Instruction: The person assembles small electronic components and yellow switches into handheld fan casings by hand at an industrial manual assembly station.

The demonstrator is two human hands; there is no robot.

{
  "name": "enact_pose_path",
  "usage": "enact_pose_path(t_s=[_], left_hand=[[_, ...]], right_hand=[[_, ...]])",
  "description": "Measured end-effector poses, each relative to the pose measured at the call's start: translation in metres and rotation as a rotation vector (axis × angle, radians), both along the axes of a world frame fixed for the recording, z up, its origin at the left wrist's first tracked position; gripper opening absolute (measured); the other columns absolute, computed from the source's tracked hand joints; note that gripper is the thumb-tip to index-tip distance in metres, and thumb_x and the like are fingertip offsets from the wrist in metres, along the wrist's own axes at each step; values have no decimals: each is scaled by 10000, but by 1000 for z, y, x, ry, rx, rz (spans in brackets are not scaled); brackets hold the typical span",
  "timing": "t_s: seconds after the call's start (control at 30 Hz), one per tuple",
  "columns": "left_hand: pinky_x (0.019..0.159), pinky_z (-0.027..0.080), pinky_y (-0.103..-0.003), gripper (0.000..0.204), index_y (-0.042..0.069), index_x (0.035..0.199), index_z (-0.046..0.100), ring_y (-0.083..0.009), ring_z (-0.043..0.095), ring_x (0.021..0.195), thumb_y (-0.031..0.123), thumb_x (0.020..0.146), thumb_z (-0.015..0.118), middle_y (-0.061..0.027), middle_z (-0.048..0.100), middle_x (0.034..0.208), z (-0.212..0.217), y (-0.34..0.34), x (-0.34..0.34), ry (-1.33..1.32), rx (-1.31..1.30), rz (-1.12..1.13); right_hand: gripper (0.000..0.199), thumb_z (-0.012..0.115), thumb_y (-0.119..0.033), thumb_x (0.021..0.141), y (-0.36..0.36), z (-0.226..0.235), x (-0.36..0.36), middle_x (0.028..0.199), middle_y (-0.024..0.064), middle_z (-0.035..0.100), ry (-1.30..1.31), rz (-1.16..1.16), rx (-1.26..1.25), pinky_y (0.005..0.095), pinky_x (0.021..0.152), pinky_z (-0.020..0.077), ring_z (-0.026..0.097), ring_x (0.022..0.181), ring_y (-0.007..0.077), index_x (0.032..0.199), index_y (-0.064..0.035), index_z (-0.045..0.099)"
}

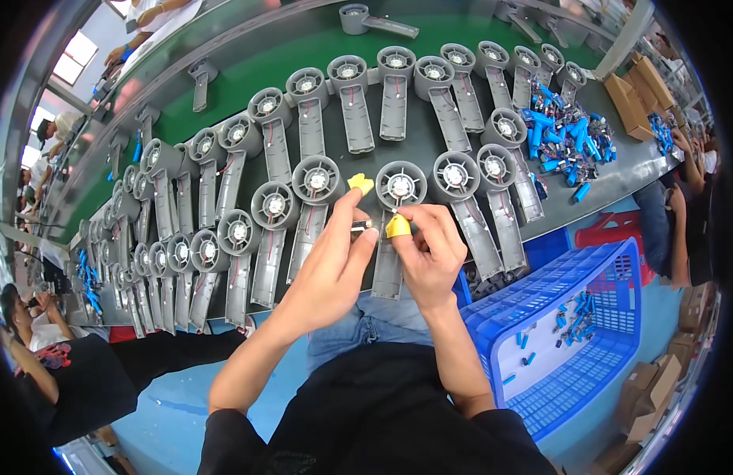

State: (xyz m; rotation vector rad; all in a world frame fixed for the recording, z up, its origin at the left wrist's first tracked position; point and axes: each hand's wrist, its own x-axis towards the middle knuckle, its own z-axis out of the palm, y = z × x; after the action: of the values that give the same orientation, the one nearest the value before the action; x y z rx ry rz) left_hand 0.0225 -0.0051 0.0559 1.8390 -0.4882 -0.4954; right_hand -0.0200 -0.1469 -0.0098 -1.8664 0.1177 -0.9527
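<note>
Above my lap, both hands meet over a grey handheld fan housing [401, 184], whose handle shell [388, 273] extends down between them. My left hand [327, 273] pinches a small dark circuit part [361, 226] between thumb and fingers. A yellow finger cover [361, 185] sits on that hand's index tip. My right hand [434, 253] is closed just below the fan's round head, index and thumb pinched together by a small white plug [396, 211]. Another yellow cover [398, 226] wraps its thumb. What the right fingertips grip is too small to tell.
Rows of similar grey fan housings [396, 87] line the dark bench on both sides. Blue battery cells with boards [572, 138] lie heaped at the right, near a cardboard box [628, 107]. A blue plastic crate [493, 336] stands at lower right. Co-workers sit at either side.
</note>
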Motion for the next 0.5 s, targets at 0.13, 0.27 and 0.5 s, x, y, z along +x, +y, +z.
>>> enact_pose_path(t_s=[0.13,0.27,0.5], left_hand=[[801,480,-309,418,-17,1377,345,-167,586,905,63,992,485,-123,594,1097,-14,2,-1,-107,-9,-16],[765,524,-246,384,-45,1288,493,-118,636,918,-47,917,590,-117,649,1117,-34,-1,-2,-142,-155,97],[728,552,-283,261,-91,1098,621,-232,701,810,-61,842,663,-181,667,1045,-35,-1,4,-407,-160,102]], right_hand=[[202,705,54,771,-2,-4,-1,912,60,626,-11,28,-17,195,457,357,472,546,38,968,12,684],[208,714,45,754,-5,-8,-2,906,66,625,-50,84,-66,199,458,367,480,545,46,958,15,682],[232,717,56,726,-9,-8,0,899,75,623,-53,122,-146,209,477,414,517,557,75,951,15,679]])
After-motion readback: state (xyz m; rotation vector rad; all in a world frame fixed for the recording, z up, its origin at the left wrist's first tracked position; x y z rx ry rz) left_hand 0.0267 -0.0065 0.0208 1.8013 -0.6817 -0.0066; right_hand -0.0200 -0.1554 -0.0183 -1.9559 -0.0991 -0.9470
